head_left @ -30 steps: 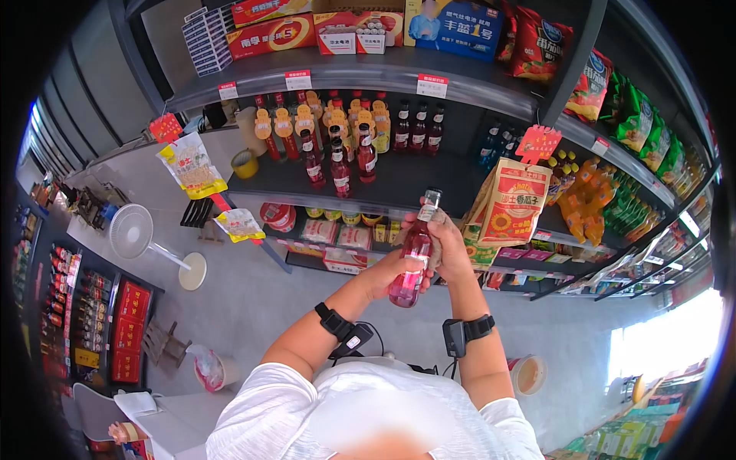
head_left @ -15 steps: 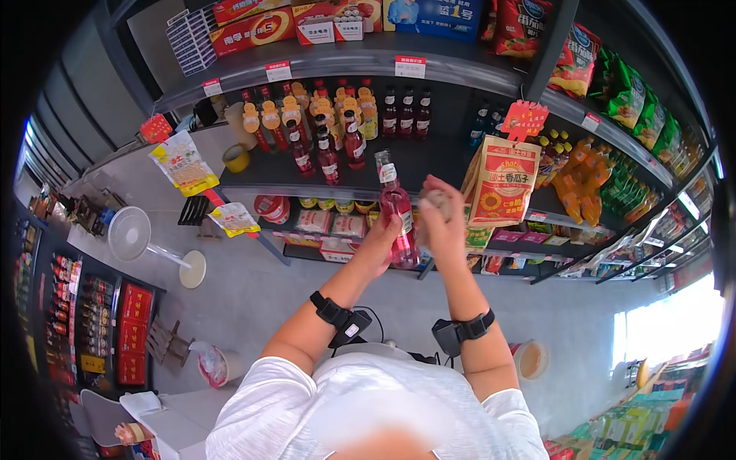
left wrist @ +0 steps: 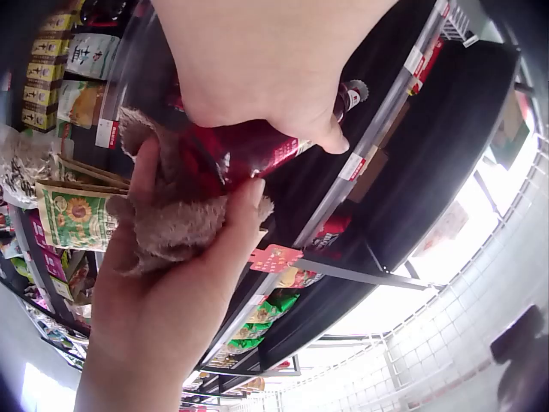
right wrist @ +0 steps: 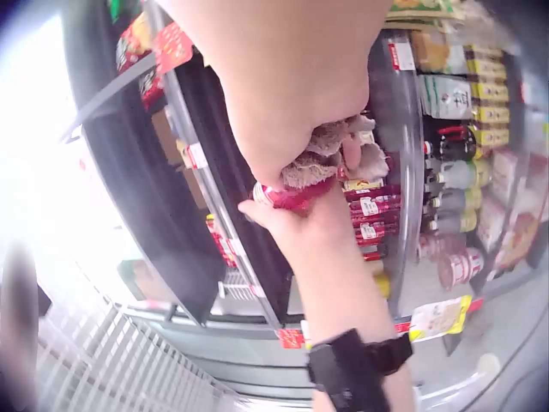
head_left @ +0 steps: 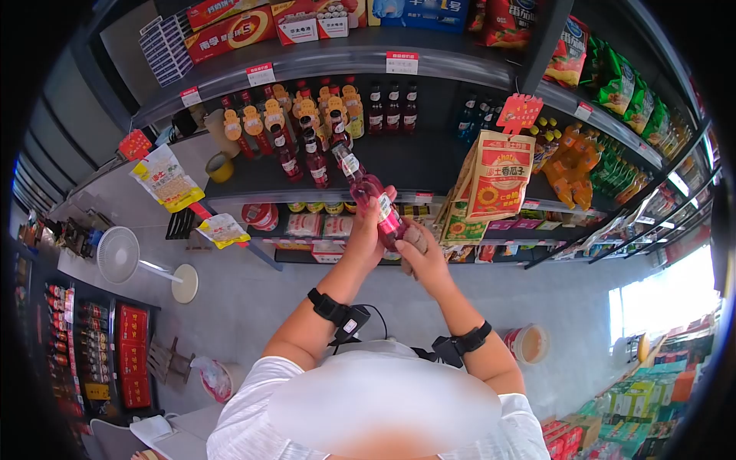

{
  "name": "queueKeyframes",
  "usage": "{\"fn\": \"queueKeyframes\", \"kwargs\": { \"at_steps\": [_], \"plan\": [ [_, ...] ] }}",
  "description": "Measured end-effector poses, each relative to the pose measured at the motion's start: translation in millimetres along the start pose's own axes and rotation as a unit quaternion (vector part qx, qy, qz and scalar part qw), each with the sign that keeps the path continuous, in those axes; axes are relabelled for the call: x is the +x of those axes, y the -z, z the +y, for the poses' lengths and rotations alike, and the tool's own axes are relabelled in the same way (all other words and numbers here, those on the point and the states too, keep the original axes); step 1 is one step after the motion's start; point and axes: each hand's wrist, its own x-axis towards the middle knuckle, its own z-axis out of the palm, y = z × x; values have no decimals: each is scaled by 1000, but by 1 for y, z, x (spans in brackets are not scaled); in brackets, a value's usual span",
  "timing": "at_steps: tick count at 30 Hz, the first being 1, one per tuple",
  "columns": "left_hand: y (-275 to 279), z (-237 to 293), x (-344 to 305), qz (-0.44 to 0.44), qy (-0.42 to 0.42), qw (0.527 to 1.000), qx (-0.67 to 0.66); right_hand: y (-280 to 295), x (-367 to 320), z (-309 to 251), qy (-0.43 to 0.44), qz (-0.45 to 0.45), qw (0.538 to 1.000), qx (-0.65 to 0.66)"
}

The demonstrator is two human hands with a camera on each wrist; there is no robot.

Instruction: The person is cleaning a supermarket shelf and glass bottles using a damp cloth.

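Note:
A glass bottle of pink-red drink (head_left: 366,186) with a white neck label tilts up and to the left in front of the shelf. My left hand (head_left: 369,230) grips it round the body, thumb along the label. My right hand (head_left: 426,261) holds a brown-grey cloth (left wrist: 184,227) against the bottle's base; the left wrist view shows the cloth bunched between its thumb and fingers. In the right wrist view the cloth covers the bottle's lower end. Similar red bottles (head_left: 315,163) stand on the shelf just beyond the left hand.
The dark shelf (head_left: 414,165) also bears tagged bottles (head_left: 274,115) and a yellow tape roll (head_left: 219,167). Sunflower seed bags (head_left: 500,176) hang at its front edge on the right, snack packets (head_left: 166,178) on the left. Battery boxes (head_left: 230,34) sit above; a white fan (head_left: 119,254) stands left.
The bottle has moved left and tipped toward the left. My right hand with the cloth left the upper part, swung clear, and now is at the base. The left hand kept its grip.

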Motion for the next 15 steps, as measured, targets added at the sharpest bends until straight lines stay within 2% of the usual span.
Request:
{"fn": "queueKeyframes", "kwargs": {
  "at_steps": [2,4,7,9,11,14,15],
  "plan": [
    [11,-3,5,-26,8,999,-20,-4,2,-1,-74,-27,984,161],
    [16,-2,10,-44,2,998,-33,-13,5,-15,-128,-65,939,314],
    [20,10,11,-70,48,996,31,-11,13,1,-137,-90,953,255],
    [20,22,13,-100,64,982,150,-16,15,12,-106,-53,953,278],
    [16,32,17,-105,83,977,169,-21,18,19,-54,-12,957,285],
    [15,29,21,-74,66,994,48,-41,12,2,-6,58,990,130],
    [17,30,20,-64,62,994,56,-45,11,1,8,86,993,75]
  ]
}}
